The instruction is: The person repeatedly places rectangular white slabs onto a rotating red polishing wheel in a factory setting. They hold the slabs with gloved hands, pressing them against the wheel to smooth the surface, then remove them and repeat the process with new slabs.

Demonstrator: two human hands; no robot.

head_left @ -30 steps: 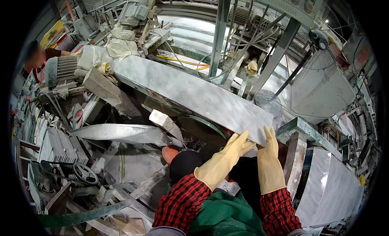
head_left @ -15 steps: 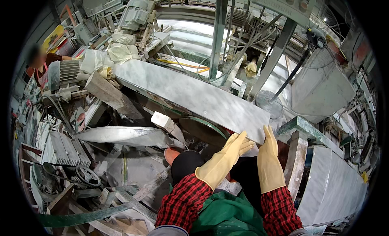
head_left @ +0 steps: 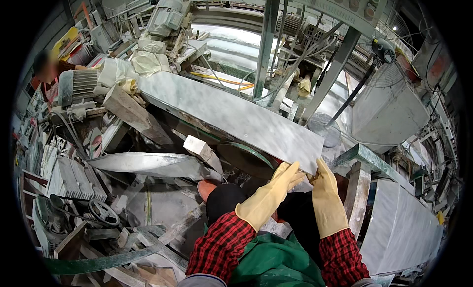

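Observation:
A long pale grey-white marble slab (head_left: 236, 117) lies slantwise before me, its near end at my gloves. My left hand (head_left: 278, 188), in a yellow rubber glove, is at the slab's front edge with its fingers stretched out and slightly apart. At the near corner, my right hand (head_left: 327, 198), gloved the same way, rests its fingers along the end edge. Both hands look open; whether the fingertips press on the underside is hidden. Below the slab's front edge shows a round green-rimmed disc (head_left: 246, 156).
Stone offcuts, a whitish block (head_left: 202, 149) and a long pale piece (head_left: 143, 164) clutter the left. A metal post (head_left: 267, 48) and a fan (head_left: 384, 50) stand beyond the slab. Marble panels (head_left: 401, 228) lean at right. Another person (head_left: 47, 75) is at far left.
My right hand's fingers have slid slightly down and inward at the slab's corner and look more bent. My left hand stays at the front edge, almost unmoved.

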